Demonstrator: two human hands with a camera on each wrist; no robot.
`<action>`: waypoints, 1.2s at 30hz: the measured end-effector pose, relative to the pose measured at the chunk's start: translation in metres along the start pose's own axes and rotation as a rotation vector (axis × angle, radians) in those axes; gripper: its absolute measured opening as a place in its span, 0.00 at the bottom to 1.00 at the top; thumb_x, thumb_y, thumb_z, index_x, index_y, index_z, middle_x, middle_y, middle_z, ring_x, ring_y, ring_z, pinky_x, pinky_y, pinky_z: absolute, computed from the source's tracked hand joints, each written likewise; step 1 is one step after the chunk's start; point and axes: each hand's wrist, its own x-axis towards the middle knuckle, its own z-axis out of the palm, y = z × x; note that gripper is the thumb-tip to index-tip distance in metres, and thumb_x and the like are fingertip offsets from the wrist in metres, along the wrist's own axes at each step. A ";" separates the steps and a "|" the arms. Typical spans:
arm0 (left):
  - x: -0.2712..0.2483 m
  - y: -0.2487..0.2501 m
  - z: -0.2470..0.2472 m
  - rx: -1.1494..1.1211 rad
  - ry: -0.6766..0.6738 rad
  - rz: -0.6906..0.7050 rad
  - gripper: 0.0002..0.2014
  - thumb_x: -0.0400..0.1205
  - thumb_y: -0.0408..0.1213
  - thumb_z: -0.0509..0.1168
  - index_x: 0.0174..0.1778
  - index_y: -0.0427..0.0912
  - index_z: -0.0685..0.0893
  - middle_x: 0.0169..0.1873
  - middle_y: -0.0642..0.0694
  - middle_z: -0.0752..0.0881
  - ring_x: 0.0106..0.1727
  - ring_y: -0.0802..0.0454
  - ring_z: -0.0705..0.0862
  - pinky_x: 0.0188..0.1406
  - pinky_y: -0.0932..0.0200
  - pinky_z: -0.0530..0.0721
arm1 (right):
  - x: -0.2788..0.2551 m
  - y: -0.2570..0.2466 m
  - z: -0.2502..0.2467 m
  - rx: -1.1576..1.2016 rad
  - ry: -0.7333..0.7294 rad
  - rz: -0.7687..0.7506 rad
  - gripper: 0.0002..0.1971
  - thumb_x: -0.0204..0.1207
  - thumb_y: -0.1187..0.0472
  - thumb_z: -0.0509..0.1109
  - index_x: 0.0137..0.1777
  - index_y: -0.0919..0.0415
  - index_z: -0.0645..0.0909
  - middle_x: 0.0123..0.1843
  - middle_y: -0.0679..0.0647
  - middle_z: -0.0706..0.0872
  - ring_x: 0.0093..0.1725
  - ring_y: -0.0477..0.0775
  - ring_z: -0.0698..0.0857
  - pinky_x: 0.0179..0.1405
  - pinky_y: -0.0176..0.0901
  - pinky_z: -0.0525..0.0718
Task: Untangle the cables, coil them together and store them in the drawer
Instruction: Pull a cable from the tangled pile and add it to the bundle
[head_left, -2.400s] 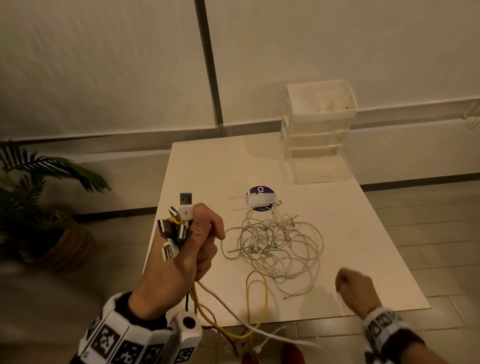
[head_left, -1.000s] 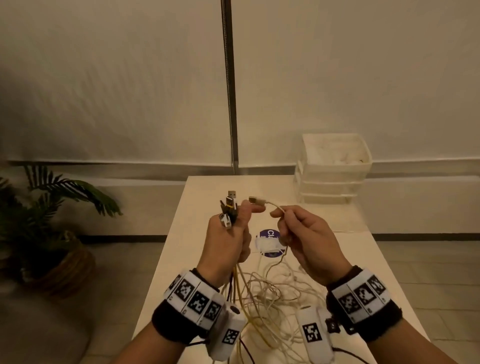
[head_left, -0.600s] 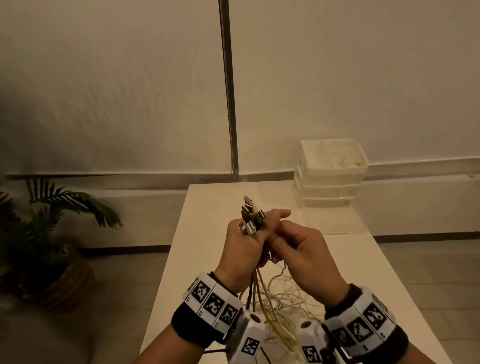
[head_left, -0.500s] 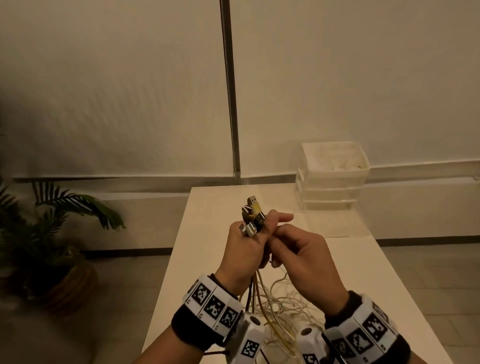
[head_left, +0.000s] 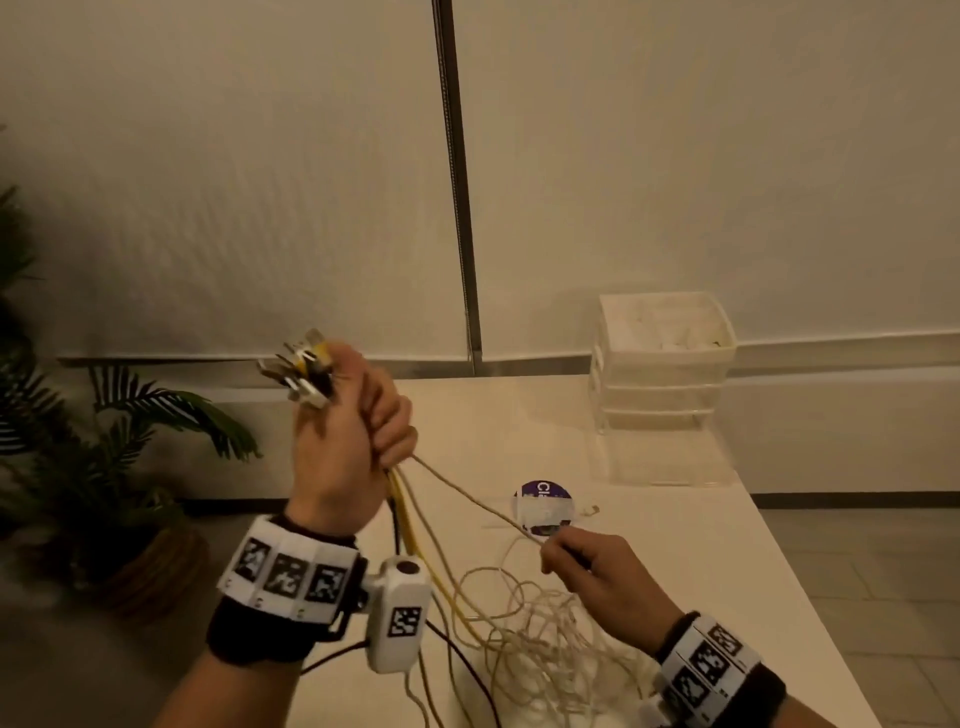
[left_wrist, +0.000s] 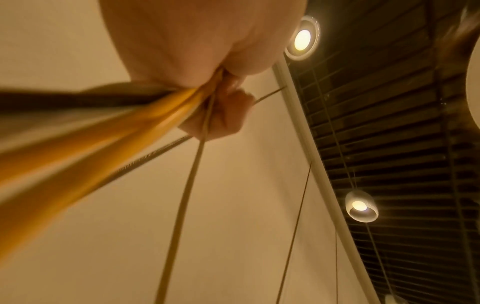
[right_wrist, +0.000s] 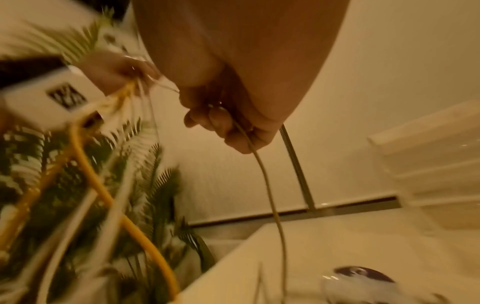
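Bystanders around the white table

A green potted palm in a woven basket stands on the floor, far left of the grip; a round purple disc with white tape across it lies on the white rectangular table just beyond; two glowing ceiling lamps hang overhead.

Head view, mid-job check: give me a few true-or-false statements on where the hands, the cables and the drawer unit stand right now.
1. The left hand grips a bundle of cable plugs raised above the table. True.
2. The right hand is empty. False: it pinches a thin white cable running up to the left hand.
3. All cables are coiled. False: a loose tangle still lies on the table.
4. The drawer unit stands at the table's far right. True.
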 end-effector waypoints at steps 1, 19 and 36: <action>0.000 0.010 -0.003 0.035 -0.004 0.000 0.25 0.86 0.56 0.52 0.25 0.46 0.65 0.21 0.51 0.63 0.19 0.58 0.61 0.15 0.66 0.63 | 0.001 0.011 -0.005 -0.048 -0.008 0.012 0.13 0.83 0.55 0.64 0.35 0.49 0.79 0.28 0.40 0.78 0.28 0.42 0.73 0.32 0.34 0.71; -0.027 -0.070 0.044 1.062 -0.224 0.150 0.16 0.75 0.30 0.60 0.28 0.56 0.82 0.27 0.58 0.86 0.32 0.58 0.83 0.31 0.60 0.78 | 0.050 -0.045 -0.063 0.383 -0.178 -0.018 0.13 0.81 0.57 0.64 0.35 0.53 0.83 0.33 0.62 0.72 0.30 0.51 0.68 0.31 0.37 0.68; -0.026 -0.030 0.027 1.107 0.018 0.431 0.18 0.80 0.30 0.64 0.63 0.52 0.81 0.36 0.61 0.83 0.39 0.63 0.84 0.34 0.75 0.80 | 0.061 -0.006 -0.070 0.397 0.092 0.139 0.12 0.85 0.63 0.61 0.43 0.66 0.83 0.27 0.52 0.68 0.27 0.48 0.67 0.35 0.50 0.76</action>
